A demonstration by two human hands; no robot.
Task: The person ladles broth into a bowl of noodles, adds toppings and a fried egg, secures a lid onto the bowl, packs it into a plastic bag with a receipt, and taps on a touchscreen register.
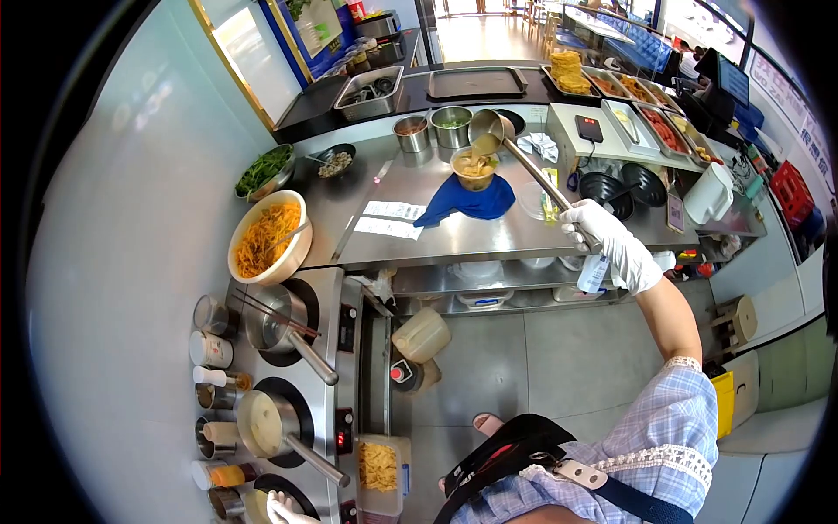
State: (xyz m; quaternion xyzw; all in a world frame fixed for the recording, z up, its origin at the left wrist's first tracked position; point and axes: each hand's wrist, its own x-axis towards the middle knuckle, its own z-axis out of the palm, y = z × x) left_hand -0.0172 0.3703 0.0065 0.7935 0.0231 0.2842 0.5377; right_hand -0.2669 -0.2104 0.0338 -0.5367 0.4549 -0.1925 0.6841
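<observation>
My right hand (611, 244), in a white glove, is closed around the long handle of a metal ladle (486, 128). The ladle's bowl is tilted over a takeaway bowl (474, 175) of food, and pale broth shows at its lip. That bowl stands on a blue cloth (480, 199) on the steel counter. At the bottom edge my left hand (284, 508), also gloved, is partly cut off beside a pot (255, 505). Its fingers look bunched together, and what they grip, if anything, is hidden.
Two saucepans (262, 424) sit on the left burners, chopsticks across the farther one. A large bowl of shredded orange food (297, 249) stands at the counter's left end. Metal tubs (451, 131) are behind the takeaway bowl. Paper slips (388, 229) lie left of the cloth; a white kettle (709, 194) stands right.
</observation>
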